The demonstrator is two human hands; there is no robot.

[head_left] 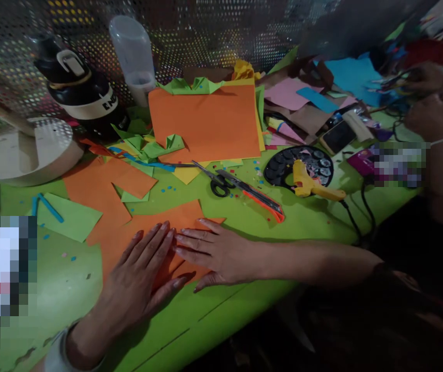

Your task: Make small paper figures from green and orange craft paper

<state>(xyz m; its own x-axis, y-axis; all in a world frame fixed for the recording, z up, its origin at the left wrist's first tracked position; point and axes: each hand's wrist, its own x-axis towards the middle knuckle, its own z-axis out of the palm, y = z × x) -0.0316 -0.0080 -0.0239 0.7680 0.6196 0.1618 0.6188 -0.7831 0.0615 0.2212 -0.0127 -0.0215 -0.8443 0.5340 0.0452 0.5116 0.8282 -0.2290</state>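
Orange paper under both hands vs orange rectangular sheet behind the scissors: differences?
Contact: left hand and right hand rest on the near angular orange paper; neither touches the far rectangular orange paper sheet.
Outline: the near paper's visible edges are irregular; the far sheet's form a rectangle.
Surroundings: yellow paper peeks out along the far sheet's edges; bare green tabletop borders the near paper.
Shared: both orange.

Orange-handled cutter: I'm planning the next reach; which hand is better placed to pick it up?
Probably the right hand: it rests on orange paper, nearer the cutter. The left hand, also on the paper, is farther away.
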